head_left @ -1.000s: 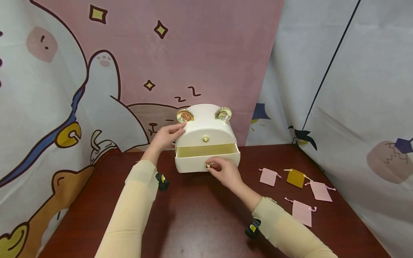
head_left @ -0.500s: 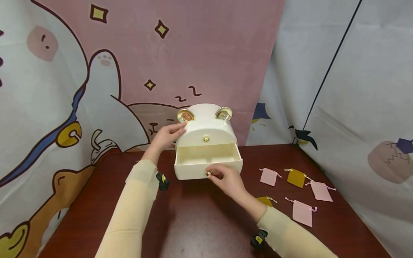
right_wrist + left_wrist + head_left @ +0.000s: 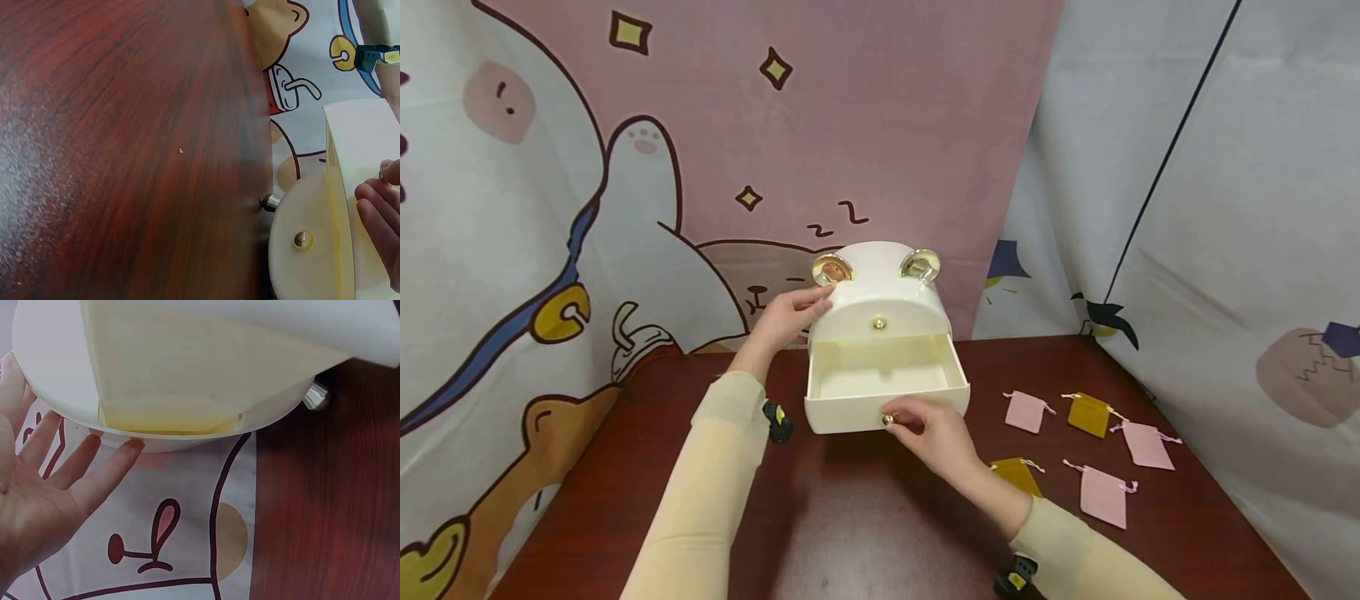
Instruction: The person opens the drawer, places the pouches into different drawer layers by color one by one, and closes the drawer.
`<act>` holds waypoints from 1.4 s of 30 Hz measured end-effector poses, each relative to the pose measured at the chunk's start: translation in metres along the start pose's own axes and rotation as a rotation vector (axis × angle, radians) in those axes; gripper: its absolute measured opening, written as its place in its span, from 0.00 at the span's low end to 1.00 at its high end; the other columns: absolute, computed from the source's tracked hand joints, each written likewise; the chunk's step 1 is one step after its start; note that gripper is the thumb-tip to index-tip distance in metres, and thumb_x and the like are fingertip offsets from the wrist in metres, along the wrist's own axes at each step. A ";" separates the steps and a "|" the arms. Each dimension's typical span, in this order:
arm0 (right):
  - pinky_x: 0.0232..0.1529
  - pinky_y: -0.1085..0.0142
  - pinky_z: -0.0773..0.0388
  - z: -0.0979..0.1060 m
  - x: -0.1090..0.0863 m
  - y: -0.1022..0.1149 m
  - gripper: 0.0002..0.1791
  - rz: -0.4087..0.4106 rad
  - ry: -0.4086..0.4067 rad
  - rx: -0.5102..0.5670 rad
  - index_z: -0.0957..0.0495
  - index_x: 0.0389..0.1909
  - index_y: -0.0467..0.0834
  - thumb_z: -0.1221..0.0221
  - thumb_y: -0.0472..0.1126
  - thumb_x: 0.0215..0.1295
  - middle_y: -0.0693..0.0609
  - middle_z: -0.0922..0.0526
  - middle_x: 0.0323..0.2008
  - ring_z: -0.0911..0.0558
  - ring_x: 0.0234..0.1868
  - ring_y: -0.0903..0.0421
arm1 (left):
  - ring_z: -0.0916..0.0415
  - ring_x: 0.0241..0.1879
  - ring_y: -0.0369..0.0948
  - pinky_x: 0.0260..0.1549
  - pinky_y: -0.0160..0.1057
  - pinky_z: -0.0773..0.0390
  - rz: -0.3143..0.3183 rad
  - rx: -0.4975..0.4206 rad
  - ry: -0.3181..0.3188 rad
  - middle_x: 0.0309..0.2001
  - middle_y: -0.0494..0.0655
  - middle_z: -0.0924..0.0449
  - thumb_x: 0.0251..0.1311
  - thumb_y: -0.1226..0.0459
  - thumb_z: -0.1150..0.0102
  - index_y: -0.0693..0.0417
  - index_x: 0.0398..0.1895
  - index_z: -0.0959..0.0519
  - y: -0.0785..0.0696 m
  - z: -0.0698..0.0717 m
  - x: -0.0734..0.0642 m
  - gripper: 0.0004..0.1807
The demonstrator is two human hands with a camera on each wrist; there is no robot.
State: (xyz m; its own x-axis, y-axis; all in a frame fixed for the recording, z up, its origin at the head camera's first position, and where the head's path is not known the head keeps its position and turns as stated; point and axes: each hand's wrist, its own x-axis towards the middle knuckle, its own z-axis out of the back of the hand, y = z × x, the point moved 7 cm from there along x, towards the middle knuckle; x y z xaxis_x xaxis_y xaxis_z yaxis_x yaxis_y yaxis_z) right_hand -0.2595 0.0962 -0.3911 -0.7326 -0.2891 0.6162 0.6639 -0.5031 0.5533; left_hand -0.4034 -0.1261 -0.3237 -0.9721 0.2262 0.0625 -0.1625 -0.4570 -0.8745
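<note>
A white storage box (image 3: 880,283) with two shiny gold ears stands at the back of the table, a gold knob (image 3: 879,323) on its upper front. Its lower drawer (image 3: 850,414) is pulled well out, and the inside looks bare. My right hand (image 3: 936,437) pinches the drawer's small gold knob (image 3: 888,420) between thumb and forefinger. With fingers extended, my left hand (image 3: 786,319) rests against the box's left side, just below the left ear; in the left wrist view its fingertips (image 3: 132,447) touch the box's curved edge.
On the table's right lie pink drawstring pouches (image 3: 1102,497) and a mustard-yellow pouch (image 3: 1087,415). Another yellow pouch (image 3: 1017,475) is partly hidden behind my right forearm. A cartoon-printed cloth (image 3: 925,125) hangs close behind the box.
The drawer has slid out towards me, my right hand moving with its knob, so more of the inside shows. The left hand keeps its place. A yellow pouch has come into sight beside the right forearm.
</note>
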 end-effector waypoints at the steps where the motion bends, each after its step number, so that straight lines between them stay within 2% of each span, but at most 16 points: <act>1: 0.35 0.67 0.18 0.000 -0.001 0.001 0.14 -0.001 -0.001 -0.001 0.13 0.40 0.48 0.26 0.33 0.53 0.58 0.13 0.35 0.15 0.32 0.63 | 0.22 0.52 0.51 0.42 0.51 0.17 0.000 0.000 0.001 0.64 0.51 0.27 0.67 0.46 0.42 0.35 0.68 0.27 0.000 0.000 0.000 0.27; 10: 0.35 0.70 0.18 0.000 -0.007 0.005 0.12 0.007 0.019 0.010 0.13 0.40 0.49 0.27 0.33 0.55 0.59 0.13 0.35 0.16 0.33 0.66 | 0.22 0.53 0.51 0.43 0.52 0.17 0.000 -0.007 0.000 0.64 0.51 0.27 0.67 0.46 0.42 0.35 0.69 0.27 0.000 -0.001 -0.001 0.27; 23: 0.34 0.72 0.19 0.002 -0.011 0.009 0.13 0.014 0.009 0.004 0.13 0.40 0.49 0.27 0.33 0.54 0.59 0.13 0.34 0.17 0.32 0.68 | 0.22 0.53 0.51 0.43 0.53 0.17 -0.008 -0.010 0.001 0.63 0.51 0.26 0.66 0.46 0.41 0.35 0.68 0.26 0.000 0.000 0.000 0.27; 28: 0.35 0.73 0.19 0.001 -0.011 0.007 0.14 0.033 0.027 0.025 0.13 0.41 0.49 0.27 0.33 0.55 0.59 0.13 0.37 0.16 0.33 0.67 | 0.22 0.53 0.52 0.43 0.53 0.18 -0.013 -0.021 0.003 0.63 0.52 0.26 0.66 0.46 0.41 0.36 0.68 0.26 0.001 0.000 0.001 0.28; 31: 0.37 0.73 0.19 0.002 -0.013 0.005 0.15 0.061 0.047 0.044 0.13 0.44 0.48 0.28 0.31 0.56 0.58 0.13 0.40 0.16 0.36 0.64 | 0.22 0.52 0.52 0.43 0.53 0.18 -0.013 -0.021 0.004 0.63 0.52 0.26 0.66 0.46 0.41 0.36 0.69 0.27 0.003 -0.001 0.002 0.28; 37: 0.40 0.69 0.18 0.012 -0.021 -0.003 0.17 0.101 0.100 0.185 0.15 0.48 0.44 0.31 0.27 0.57 0.53 0.13 0.43 0.14 0.41 0.58 | 0.22 0.52 0.51 0.42 0.51 0.17 -0.013 -0.015 0.003 0.63 0.51 0.26 0.67 0.46 0.42 0.36 0.69 0.27 0.003 0.000 0.002 0.28; 42: 0.40 0.62 0.16 0.027 -0.033 -0.018 0.19 0.078 0.126 0.224 0.16 0.50 0.43 0.31 0.29 0.58 0.53 0.14 0.45 0.13 0.42 0.56 | 0.22 0.52 0.51 0.42 0.52 0.17 -0.012 -0.020 0.001 0.63 0.51 0.26 0.66 0.46 0.42 0.36 0.68 0.27 0.002 0.000 0.002 0.27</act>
State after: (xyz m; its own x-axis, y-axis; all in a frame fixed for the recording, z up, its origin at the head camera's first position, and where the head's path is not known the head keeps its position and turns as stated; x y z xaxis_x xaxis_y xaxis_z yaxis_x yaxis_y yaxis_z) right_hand -0.2432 0.1367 -0.4055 -0.6815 -0.4261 0.5950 0.7255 -0.2864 0.6259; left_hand -0.4053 -0.1264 -0.3257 -0.9699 0.2327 0.0721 -0.1704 -0.4366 -0.8834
